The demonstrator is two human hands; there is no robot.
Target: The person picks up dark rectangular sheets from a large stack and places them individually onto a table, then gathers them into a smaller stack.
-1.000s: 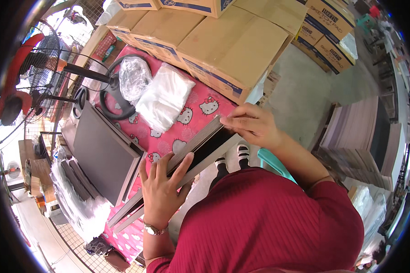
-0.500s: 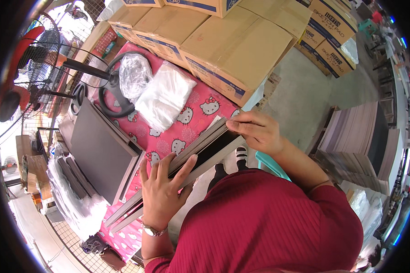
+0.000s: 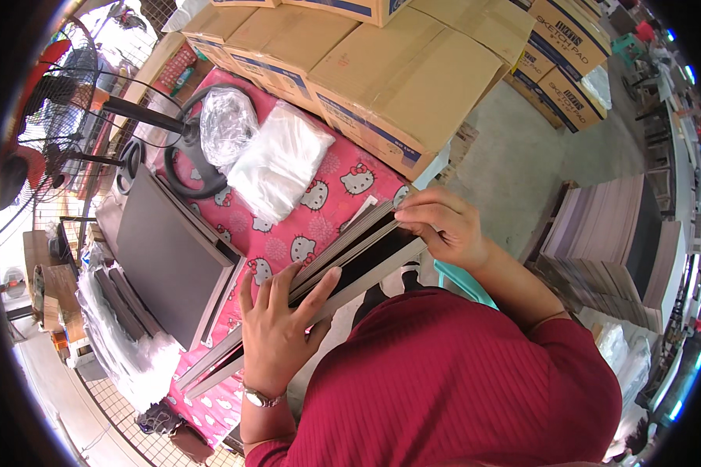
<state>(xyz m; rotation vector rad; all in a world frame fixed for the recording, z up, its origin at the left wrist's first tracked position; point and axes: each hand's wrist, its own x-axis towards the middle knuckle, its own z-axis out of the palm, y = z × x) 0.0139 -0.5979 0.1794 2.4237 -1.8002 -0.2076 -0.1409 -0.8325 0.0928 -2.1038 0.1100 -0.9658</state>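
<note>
Desk: What sits at the far left of your feed?

Operator: Watching remotely, I see red-bladed fans (image 3: 45,71) behind wire guards. Below them, a stack of dark grey panels (image 3: 167,257) lies next to crumpled clear plastic (image 3: 152,362) on a pink cloth (image 3: 276,249) printed with white cat faces. Just beyond the panels, a bundle of plastic bags (image 3: 280,163) rests on the cloth.

Desk: And nearer the middle?

Operator: I find the left hand (image 3: 279,338), a watch (image 3: 261,398) at its wrist, laid across a pile of boards (image 3: 366,251). Its fingers are spread. The pile slants along the table's near edge, in front of a maroon shirt (image 3: 467,373), with a black face showing between its grey layers.

Desk: Farther right?

Operator: Large brown cartons (image 3: 413,74) stand behind the pile. The right hand (image 3: 446,226) pinches the pile's far end between thumb and fingertips; how many layers it takes, I cannot tell. A teal seat (image 3: 466,284) shows below that forearm. At far right, I see tall stacks of grey board (image 3: 604,233), well apart from both hands.
</note>
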